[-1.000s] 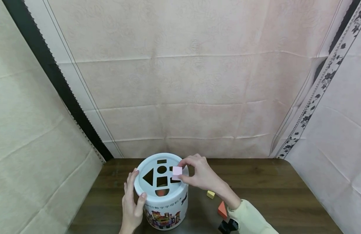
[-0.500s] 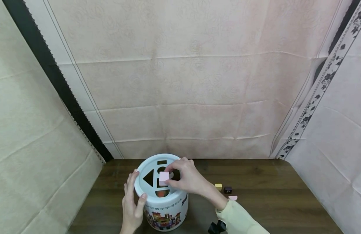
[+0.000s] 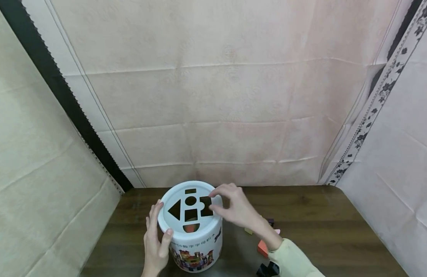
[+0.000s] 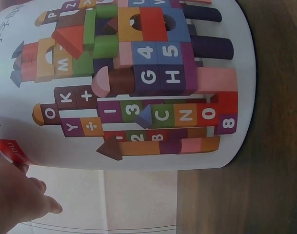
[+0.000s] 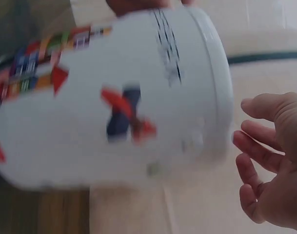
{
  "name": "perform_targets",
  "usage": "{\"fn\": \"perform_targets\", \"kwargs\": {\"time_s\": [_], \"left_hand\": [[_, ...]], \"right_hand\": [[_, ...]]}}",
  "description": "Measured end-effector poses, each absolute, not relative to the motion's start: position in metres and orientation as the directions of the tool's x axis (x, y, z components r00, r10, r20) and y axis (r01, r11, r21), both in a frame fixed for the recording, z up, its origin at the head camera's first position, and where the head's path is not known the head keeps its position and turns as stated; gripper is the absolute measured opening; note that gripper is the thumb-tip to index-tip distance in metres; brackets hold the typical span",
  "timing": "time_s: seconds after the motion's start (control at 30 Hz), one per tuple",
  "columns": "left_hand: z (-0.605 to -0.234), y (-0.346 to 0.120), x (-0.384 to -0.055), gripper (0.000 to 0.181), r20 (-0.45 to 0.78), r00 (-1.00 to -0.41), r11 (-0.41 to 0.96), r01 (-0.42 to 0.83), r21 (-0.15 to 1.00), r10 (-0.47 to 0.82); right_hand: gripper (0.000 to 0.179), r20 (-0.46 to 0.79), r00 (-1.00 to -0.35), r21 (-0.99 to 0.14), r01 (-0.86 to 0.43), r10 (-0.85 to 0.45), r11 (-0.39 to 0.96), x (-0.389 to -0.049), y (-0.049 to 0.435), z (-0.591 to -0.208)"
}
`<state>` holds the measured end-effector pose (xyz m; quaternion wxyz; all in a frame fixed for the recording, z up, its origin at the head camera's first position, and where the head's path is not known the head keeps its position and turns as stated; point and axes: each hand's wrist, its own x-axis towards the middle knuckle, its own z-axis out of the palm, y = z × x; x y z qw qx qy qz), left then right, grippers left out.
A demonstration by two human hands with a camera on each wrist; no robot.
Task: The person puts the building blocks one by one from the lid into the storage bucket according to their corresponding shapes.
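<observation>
A white bucket point(image 3: 196, 252) with a pale blue lid point(image 3: 168, 223) stands on the wooden table. Cut into the lid are several shaped holes, and an orange-red piece shows under the front one. My left hand point(image 3: 156, 246) holds the bucket's left side, its thumb at the front below the rim and its fingers farther back. Over the lid's right edge hovers my right hand point(image 3: 234, 206), thumb and forefinger apart with nothing between them. In the right wrist view, that hand's fingers point(image 5: 258, 148) are loosely bent beside the lid. Printed toy blocks point(image 4: 160, 73) cover the bucket's wall.
Right of the bucket, partly behind my right forearm, lie a red block point(image 3: 263, 248), a yellow block point(image 3: 248, 231), a dark block point(image 3: 270, 221) and a pink block point(image 3: 277, 231). Behind the table point(image 3: 324, 231) hangs a pale cloth point(image 3: 234, 146).
The pale pink block that my right hand pinched over the lid is out of sight. My right hand moved left over the holes, then back right, its fingers now parted. The left hand stays put.
</observation>
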<state>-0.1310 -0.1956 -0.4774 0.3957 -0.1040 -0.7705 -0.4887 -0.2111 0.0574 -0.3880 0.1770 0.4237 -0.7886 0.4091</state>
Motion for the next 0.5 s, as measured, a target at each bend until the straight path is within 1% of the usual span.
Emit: {"fn": "perform_targets", "kwargs": {"time_s": [0.13,0.23,0.37,0.5], "left_hand": [[-0.476,-0.196,-0.131,0.066,0.715,-0.661,0.496,0.554,0.669,-0.227],[-0.476,-0.196,-0.131,0.065,0.715,-0.66,0.494,0.553,0.671,-0.231],[-0.476,-0.196,-0.131,0.064,0.713,-0.661,0.495,0.55,0.672,-0.234],[-0.477,-0.195,-0.131,0.064,0.712,-0.664,0.493,0.551,0.673,-0.23]], "right_hand": [[0.024,0.63,-0.639,-0.538,-0.769,-0.441,0.346,-0.221,0.096,-0.395],[0.025,0.61,-0.687,-0.559,-0.726,-0.395,0.4,-0.227,0.128,-0.409],[0.026,0.556,-0.747,-0.581,-0.663,-0.365,0.472,-0.233,0.165,-0.435],[0.026,0.509,-0.785,-0.596,-0.617,-0.353,0.514,-0.23,0.193,-0.46]]}}
